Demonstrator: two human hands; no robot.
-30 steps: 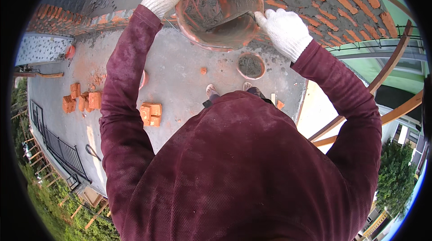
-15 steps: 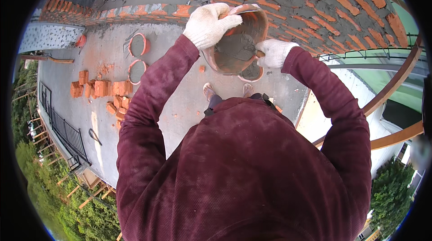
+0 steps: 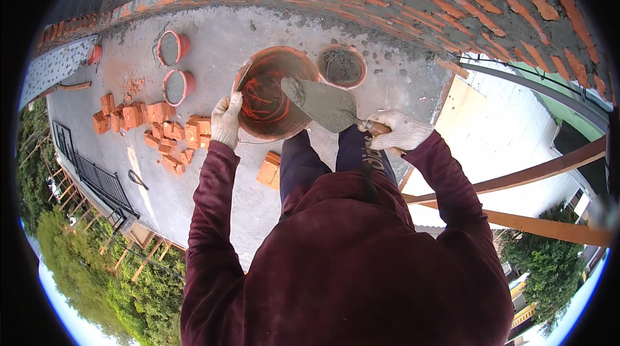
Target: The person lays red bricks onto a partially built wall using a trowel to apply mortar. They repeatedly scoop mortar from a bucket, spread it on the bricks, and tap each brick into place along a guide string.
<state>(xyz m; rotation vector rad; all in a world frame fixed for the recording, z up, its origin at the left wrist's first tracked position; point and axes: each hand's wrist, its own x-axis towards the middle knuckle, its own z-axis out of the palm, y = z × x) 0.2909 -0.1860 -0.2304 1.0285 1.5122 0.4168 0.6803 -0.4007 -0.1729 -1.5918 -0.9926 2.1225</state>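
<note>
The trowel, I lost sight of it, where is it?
In the head view the trowel sits centre, gripped by the right hand, its blade over the rim of the orange pan that the left hand holds.

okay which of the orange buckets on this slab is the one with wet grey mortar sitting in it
The small orange bucket just right of the big bowl that the left hand grips. The bowl shows a bare orange inside; the two buckets far left lie tipped sideways.

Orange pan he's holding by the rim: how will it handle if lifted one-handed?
Probably light: the orange pan looks nearly scraped out, with only mortar smears inside. The left hand grips one rim edge only, so it may tilt. The trowel in the right hand pressing inside could swing it.
</note>
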